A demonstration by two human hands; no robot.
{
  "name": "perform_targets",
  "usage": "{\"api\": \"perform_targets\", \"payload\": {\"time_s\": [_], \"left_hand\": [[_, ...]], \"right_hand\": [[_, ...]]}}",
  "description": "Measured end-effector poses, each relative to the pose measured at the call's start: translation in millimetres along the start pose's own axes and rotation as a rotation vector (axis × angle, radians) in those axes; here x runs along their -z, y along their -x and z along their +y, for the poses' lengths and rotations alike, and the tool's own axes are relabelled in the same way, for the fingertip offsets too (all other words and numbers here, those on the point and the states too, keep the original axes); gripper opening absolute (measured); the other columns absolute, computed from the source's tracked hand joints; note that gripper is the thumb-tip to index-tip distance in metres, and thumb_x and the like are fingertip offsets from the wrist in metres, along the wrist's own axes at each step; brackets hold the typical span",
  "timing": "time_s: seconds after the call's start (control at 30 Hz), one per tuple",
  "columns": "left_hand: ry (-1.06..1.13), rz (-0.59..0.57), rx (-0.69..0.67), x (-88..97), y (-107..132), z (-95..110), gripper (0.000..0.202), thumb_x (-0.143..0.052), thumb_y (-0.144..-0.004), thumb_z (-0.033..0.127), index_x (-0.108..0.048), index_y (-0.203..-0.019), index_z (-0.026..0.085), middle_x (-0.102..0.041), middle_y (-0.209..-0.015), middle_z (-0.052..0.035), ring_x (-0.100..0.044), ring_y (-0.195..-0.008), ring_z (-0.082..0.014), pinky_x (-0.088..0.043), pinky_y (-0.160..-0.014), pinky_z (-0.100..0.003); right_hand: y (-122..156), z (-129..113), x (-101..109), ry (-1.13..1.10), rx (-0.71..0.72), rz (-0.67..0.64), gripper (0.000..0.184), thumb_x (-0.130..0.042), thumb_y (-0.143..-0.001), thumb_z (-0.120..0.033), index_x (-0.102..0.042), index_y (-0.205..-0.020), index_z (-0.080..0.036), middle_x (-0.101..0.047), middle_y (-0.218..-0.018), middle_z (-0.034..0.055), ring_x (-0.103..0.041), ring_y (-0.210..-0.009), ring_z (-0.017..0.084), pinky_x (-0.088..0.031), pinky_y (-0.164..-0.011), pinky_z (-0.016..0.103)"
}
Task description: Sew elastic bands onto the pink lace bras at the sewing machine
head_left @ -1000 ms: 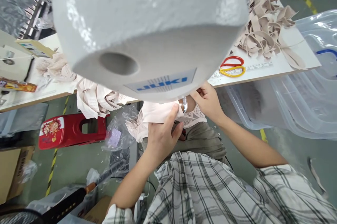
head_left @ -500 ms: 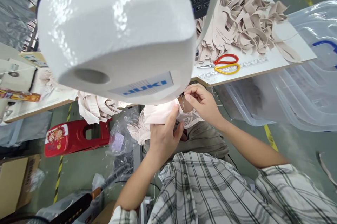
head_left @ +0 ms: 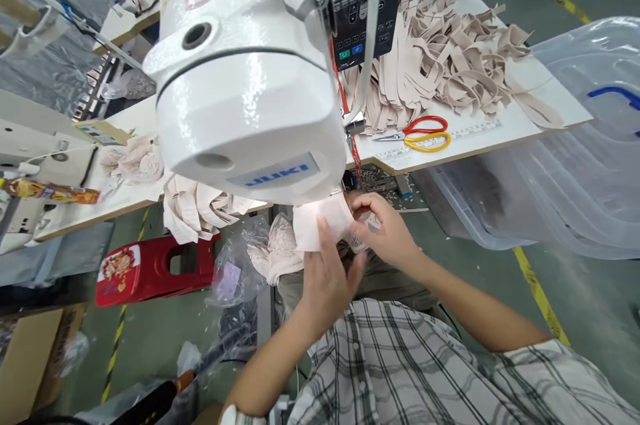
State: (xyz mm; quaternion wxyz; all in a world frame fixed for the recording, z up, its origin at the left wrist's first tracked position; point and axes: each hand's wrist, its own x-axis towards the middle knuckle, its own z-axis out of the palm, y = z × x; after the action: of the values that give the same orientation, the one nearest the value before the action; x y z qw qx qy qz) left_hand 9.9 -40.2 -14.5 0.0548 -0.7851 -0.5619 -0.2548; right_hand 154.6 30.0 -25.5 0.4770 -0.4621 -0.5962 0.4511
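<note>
A pale pink lace bra hangs under the sewing machine's head, its lace cup bunched at the left. Its smooth fabric panel lies lit beneath the needle area. My left hand holds this panel from the front edge, index finger on top and thumb apart; its other fingers are partly hidden. On the panel's right edge, my right hand pinches the cloth between thumb and fingers. The white JUKI sewing machine hides the needle and presser foot.
Beige fabric strips heap on the right tabletop, behind scissors and a ruler. More fabric pieces overhang the left table edge. A red plastic stool stands below left; clear plastic bins are at right.
The view has drawn back from the machine head, exposing its top and control screen. Both hands keep hold of the bra; more of the smooth panel shows, and my left index finger lies lower on it.
</note>
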Motion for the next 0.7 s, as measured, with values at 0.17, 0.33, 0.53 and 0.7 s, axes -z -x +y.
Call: {"api": "perform_targets", "payload": {"time_s": [0.17, 0.33, 0.53, 0.7], "left_hand": [[0.312, -0.191, -0.064, 3.0, 26, 34, 0.095, -0.058, -0.096, 0.039, 0.003, -0.159, 0.003, -0.063, -0.132, -0.0292, -0.069, -0.115, -0.0335, -0.061, -0.085, -0.039], [0.681, -0.273, 0.023, 19.4, 16, 11, 0.047, -0.054, -0.096, 0.023, -0.046, -0.143, 0.023, -0.078, -0.088, -0.0028, -0.075, -0.072, -0.0156, -0.06, -0.067, -0.024], [0.709, -0.222, -0.174, 26.6, -24, -14, 0.054, -0.049, -0.095, 0.02, -0.036, -0.148, 0.02, -0.06, -0.138, -0.0173, -0.054, -0.134, -0.0272, -0.048, -0.109, -0.047], [0.642, -0.367, -0.217, 12.2, -35, -26, 0.024, -0.054, -0.091, 0.023, -0.058, -0.115, 0.019, -0.07, -0.09, -0.0047, -0.068, -0.084, -0.0182, -0.056, -0.08, -0.033]], "right_hand": [[28, -8, 22, -0.092, -0.161, -0.094, 0.022, -0.059, -0.091, -0.04, -0.068, -0.084, -0.022, -0.068, -0.079, 0.0022, -0.063, -0.076, 0.019, -0.052, -0.067, 0.033], [32, -18, 48, -0.053, -0.201, -0.173, 0.024, -0.065, -0.086, -0.042, -0.07, -0.076, -0.02, -0.066, -0.072, 0.001, -0.059, -0.066, 0.016, -0.048, -0.06, 0.029], [25, -24, 57, 0.103, -0.056, -0.4, 0.027, -0.06, -0.089, -0.036, -0.063, -0.067, -0.02, -0.062, -0.065, 0.0001, -0.056, -0.064, 0.015, -0.043, -0.06, 0.028], [24, -25, 62, 0.344, 0.136, -0.522, 0.022, -0.06, -0.09, -0.03, -0.062, -0.07, -0.021, -0.057, -0.062, -0.0019, -0.052, -0.058, 0.013, -0.037, -0.055, 0.026]]}}
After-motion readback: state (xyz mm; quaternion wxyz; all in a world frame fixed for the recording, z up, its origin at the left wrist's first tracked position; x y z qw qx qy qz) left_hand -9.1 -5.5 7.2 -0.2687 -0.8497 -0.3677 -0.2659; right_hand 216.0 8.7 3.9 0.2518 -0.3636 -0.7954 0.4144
